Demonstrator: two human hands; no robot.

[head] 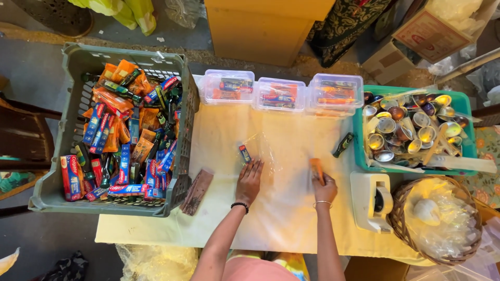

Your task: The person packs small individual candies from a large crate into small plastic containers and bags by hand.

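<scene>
My left hand (pixel 250 179) lies flat, fingers spread, on a clear plastic bag (pixel 260 151) spread on the cream-covered table (pixel 219 156). A small red and blue toothpaste box (pixel 245 153) is at the bag's left edge, just beyond my fingertips; I cannot tell whether it is inside the bag. My right hand (pixel 324 188) is closed around a small orange packet (pixel 316 167), which sticks up from the fist. A dark green little bottle (pixel 343 144) lies to the right of it.
A grey crate (pixel 78 62) full of toothpaste boxes, orange packets and dark bottles stands at left. Three clear lidded boxes (pixel 281 93) line the far edge. A teal tray (pixel 359 135) of foil cups, a white tape dispenser (pixel 371 200) and a wicker basket (pixel 398 208) stand at right.
</scene>
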